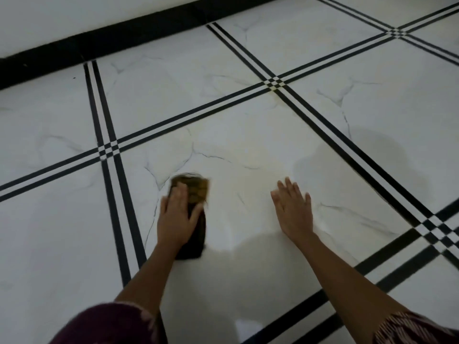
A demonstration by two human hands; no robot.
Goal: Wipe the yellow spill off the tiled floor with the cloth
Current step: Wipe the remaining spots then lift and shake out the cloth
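Beyond the sleeve (106, 324), straight left fingers (179, 193) press cloth (198, 188).

The person wore a dark maroon garment, seen only at the sleeves. The left sleeve (106, 324) showed at about 7 o'clock in the view. Most of its cloth was a plain, deep wine colour. At its edge, toward 2 o'clock, there was a small pale pinkish patch, too blurred to read as a pattern. The right sleeve (412, 328) showed at about 5 o'clock. It was the same maroon but covered in short pale dashes set in close, slanting rows. Beyond each sleeve's edge the forearm was bare down to the left hand (173, 214) and the right hand (293, 207). The left hand's outline was softly blurred and the right hand's was sharper.
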